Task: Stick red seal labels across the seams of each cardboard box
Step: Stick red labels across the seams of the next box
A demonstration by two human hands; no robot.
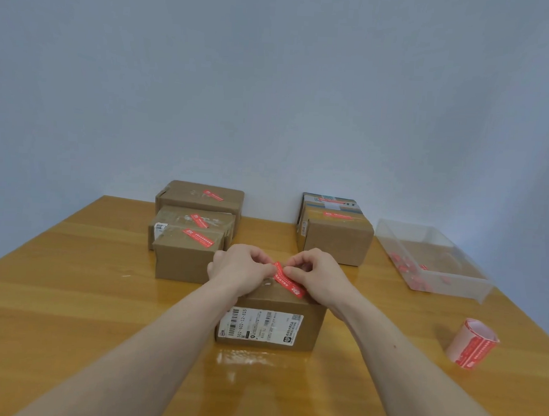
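A cardboard box point(270, 328) with a white shipping label on its front stands at the table's middle, close to me. Above its top, a red seal label point(287, 280) slants down to the right. My left hand point(241, 268) pinches the label's upper end, and my right hand point(316, 273) pinches it from the other side. Whether the label touches the box top I cannot tell. Three boxes point(184, 257) stacked at the back left each carry a red label. Two more labelled boxes point(336, 239) stand at the back right.
A clear plastic tray point(454, 277) holding red scraps sits at the right, beside the back-right boxes. A roll of red seal labels point(471, 343) stands near the right table edge. The wooden table point(70, 308) meets a plain wall behind the boxes.
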